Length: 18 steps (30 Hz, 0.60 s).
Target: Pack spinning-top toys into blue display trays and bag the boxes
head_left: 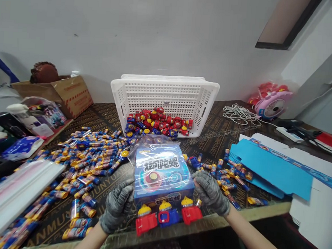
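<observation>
A blue printed toy box [163, 170], wrapped in a clear plastic bag [141, 147], sits near the table's front edge. My left hand [117, 204], in a grey knit glove, grips its left side with the fingers curled in. At the right side my right hand [211, 192], gloved alike, pinches the box's lower edge or the film there; which of the two I cannot tell. Just in front of the box stand a red toy [146, 221], a blue toy [168, 215] and another red toy [191, 211], each with a yellow top.
Behind the box, a white plastic basket [164, 87] lies tipped toward me with many red and blue toys. Small printed tubes [92, 153] cover the left, with more on the right. Flat blue cartons [276, 172], a coiled cord [237, 114] and a pink fan [274, 105] lie right.
</observation>
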Each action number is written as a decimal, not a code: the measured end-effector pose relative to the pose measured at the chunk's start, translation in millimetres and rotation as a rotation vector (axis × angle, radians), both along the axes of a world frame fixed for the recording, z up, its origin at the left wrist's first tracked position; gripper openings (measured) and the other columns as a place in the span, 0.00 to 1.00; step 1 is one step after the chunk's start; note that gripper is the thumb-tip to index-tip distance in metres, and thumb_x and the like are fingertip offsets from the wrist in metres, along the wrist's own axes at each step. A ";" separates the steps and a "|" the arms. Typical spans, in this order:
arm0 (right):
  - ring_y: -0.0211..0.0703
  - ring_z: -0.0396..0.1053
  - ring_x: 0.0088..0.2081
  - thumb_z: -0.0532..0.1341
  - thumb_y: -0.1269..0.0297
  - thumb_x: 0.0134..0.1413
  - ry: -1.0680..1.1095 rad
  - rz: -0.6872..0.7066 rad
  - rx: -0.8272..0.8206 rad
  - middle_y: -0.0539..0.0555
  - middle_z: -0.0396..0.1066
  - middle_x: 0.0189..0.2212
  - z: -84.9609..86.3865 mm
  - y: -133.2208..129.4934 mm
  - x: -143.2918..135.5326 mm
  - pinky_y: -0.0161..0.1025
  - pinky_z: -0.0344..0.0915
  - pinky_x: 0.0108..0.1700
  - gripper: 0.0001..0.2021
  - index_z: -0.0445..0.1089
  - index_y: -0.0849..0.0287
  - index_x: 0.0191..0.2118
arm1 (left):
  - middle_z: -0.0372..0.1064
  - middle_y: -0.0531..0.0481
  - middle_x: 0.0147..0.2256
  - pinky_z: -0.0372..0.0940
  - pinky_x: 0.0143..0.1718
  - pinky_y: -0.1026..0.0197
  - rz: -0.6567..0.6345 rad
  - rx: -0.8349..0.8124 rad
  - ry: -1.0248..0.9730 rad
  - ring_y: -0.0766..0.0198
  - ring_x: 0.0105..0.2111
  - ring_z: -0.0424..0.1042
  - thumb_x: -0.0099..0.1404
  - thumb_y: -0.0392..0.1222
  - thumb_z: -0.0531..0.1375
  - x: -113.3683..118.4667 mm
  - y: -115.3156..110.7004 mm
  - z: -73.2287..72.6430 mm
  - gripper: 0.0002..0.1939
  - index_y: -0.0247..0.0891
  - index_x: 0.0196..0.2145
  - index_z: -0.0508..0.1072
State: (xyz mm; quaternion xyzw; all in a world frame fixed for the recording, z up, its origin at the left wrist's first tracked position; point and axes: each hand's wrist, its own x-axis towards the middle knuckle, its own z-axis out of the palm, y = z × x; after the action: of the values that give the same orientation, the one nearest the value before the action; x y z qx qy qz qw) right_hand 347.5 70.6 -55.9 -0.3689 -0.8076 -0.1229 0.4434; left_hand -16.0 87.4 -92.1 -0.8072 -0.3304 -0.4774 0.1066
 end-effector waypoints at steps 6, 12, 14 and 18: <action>0.44 0.72 0.43 0.54 0.66 0.60 0.177 0.000 -0.409 0.56 0.73 0.40 7.8 57.7 2.1 0.43 0.70 0.48 0.06 0.68 0.56 0.39 | 0.69 0.39 0.53 0.69 0.51 0.51 0.018 -0.126 -0.012 0.55 0.53 0.70 0.66 0.34 0.54 2.4 31.3 8.3 0.14 0.40 0.50 0.68; 0.46 0.70 0.37 0.56 0.62 0.54 0.219 -0.146 -0.566 0.55 0.72 0.33 14.2 147.9 1.9 0.47 0.69 0.45 0.07 0.69 0.58 0.33 | 0.74 0.45 0.30 0.71 0.38 0.52 0.253 -0.540 -0.279 0.57 0.31 0.74 0.63 0.50 0.54 6.8 82.2 20.3 0.14 0.37 0.31 0.72; 0.47 0.70 0.38 0.56 0.60 0.55 0.225 -0.171 -0.566 0.55 0.72 0.35 24.4 174.4 -4.8 0.49 0.67 0.46 0.10 0.70 0.59 0.36 | 0.71 0.49 0.24 0.70 0.30 0.57 0.291 -0.589 -0.347 0.61 0.25 0.70 0.61 0.53 0.56 5.6 79.0 27.8 0.17 0.37 0.27 0.70; 0.49 0.71 0.43 0.64 0.52 0.51 0.137 -0.077 -0.621 0.55 0.73 0.41 48.5 213.6 -40.3 0.47 0.67 0.48 0.18 0.72 0.57 0.43 | 0.74 0.50 0.28 0.65 0.22 0.63 0.126 -0.989 -0.633 0.65 0.21 0.67 0.59 0.60 0.58 10.7 38.0 36.5 0.22 0.36 0.31 0.73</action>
State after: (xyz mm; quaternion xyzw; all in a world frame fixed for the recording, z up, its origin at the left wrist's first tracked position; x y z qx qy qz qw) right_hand 307.2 284.2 -7.4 -0.5244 -0.7602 0.1381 0.3579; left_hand -5.3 125.5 -55.6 -0.5581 -0.5767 -0.4770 -0.3583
